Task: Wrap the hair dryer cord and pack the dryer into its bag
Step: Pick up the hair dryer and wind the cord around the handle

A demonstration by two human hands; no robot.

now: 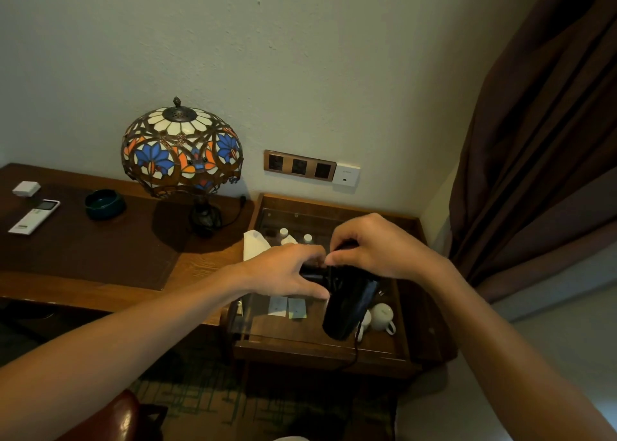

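Note:
I hold a black hair dryer (pixel 347 307) above the glass-topped side table (pixel 410 334), its barrel pointing down towards me. My right hand (pixel 374 247) grips its upper end from above. My left hand (pixel 287 272) holds the dryer's left side, with its fingertips at black cord loops next to the right hand's fingers. A loose length of black cord (pixel 354 354) hangs from the barrel past the table's front edge. No bag can be made out.
A stained-glass lamp (pixel 182 150) stands on the wooden desk (pixel 93 257) at left, with a dark bowl (pixel 105 203) and a white remote (pixel 33 217). Under the glass lie white cups (pixel 382 317), small bottles (pixel 283 233) and sachets. Wall sockets (pixel 298 166) behind; brown curtain (pixel 541 140) at right.

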